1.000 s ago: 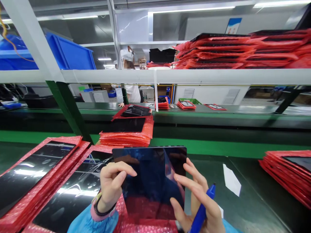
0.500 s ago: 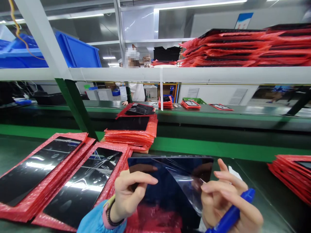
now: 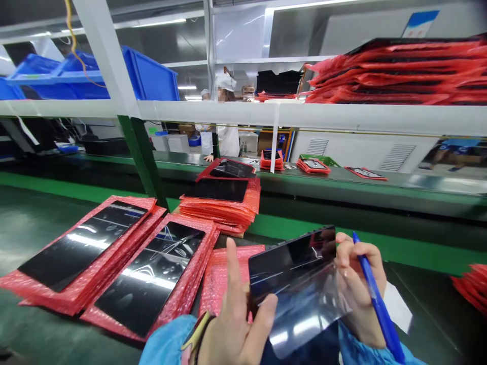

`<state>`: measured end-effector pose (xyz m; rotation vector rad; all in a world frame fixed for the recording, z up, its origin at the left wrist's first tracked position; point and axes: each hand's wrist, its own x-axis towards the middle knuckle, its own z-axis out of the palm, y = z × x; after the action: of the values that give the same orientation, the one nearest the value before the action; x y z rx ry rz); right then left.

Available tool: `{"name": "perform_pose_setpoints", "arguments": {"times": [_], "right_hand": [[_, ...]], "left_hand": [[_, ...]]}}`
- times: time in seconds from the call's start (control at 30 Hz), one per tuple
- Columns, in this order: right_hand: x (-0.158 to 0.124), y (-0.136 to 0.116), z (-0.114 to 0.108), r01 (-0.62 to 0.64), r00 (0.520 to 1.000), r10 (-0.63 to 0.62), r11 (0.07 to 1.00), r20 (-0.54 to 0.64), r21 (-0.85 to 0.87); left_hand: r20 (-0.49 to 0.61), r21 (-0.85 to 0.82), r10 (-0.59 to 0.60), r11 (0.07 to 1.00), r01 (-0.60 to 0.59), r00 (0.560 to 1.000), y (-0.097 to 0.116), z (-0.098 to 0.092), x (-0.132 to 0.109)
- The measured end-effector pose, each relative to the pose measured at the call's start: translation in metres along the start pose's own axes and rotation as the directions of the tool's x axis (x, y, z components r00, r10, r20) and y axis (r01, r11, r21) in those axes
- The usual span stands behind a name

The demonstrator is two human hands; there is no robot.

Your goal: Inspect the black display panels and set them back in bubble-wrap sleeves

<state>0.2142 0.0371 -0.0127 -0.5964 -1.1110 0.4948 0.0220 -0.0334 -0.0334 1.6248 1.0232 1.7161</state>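
A dark glass display panel (image 3: 294, 253) is held up, tilted, in front of me. My left hand (image 3: 239, 314) grips its left edge, thumb on the front and index finger pointing up. Clear protective film (image 3: 304, 314) hangs loose across the panel's lower front, partly lifted off. At the panel's right edge is my right hand (image 3: 359, 284), its fingers closed by the film's edge. A blue pen (image 3: 376, 299) also lies in that hand, slanting across it. Exactly how the right fingertips meet film and panel is hidden. Behind the panel lies a red bubble-wrap sleeve (image 3: 215, 276).
To the left, two stacks of red bubble sleeves (image 3: 182, 299) carry dark panels (image 3: 152, 274). Another stack (image 3: 220, 208) stands farther back. White paper (image 3: 397, 306) lies right of my hand. Overhead, a white shelf beam (image 3: 304, 115) bears blue bins (image 3: 152, 76) and wrapped panels (image 3: 403, 71).
The panel has turned, its right side rising. My left hand has moved right and opened its index finger upward. The film now droops over more of the lower front. The view has shifted left.
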Motion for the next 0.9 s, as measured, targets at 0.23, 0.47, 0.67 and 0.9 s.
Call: {"name": "perform_pose_setpoints", "arguments": {"times": [0.23, 0.47, 0.67, 0.9], "right_hand": [[-0.003, 0.014, -0.005, -0.154, 0.988, 0.152, 0.981, 0.024, 0.121], [-0.004, 0.009, -0.002, -0.214, 0.976, 0.216, 0.969, -0.006, 0.12], [-0.004, 0.002, -0.004, -0.359, 0.931, 0.363, 0.93, -0.037, 0.08], [0.001, -0.004, 0.003, -0.513, 0.826, 0.537, 0.842, -0.173, 0.165]], "left_hand": [[-0.076, 0.344, -0.191, 0.916, 0.205, 0.979, 0.029, -0.001, -0.013], [0.021, 0.095, -0.069, 0.993, 0.066, 0.997, 0.016, -0.005, -0.004], [0.398, -0.386, 0.079, 0.918, 0.089, 0.914, 0.014, -0.016, 0.026], [0.333, -0.665, -0.206, 0.64, 0.384, 0.92, 0.012, -0.007, 0.045]]}}
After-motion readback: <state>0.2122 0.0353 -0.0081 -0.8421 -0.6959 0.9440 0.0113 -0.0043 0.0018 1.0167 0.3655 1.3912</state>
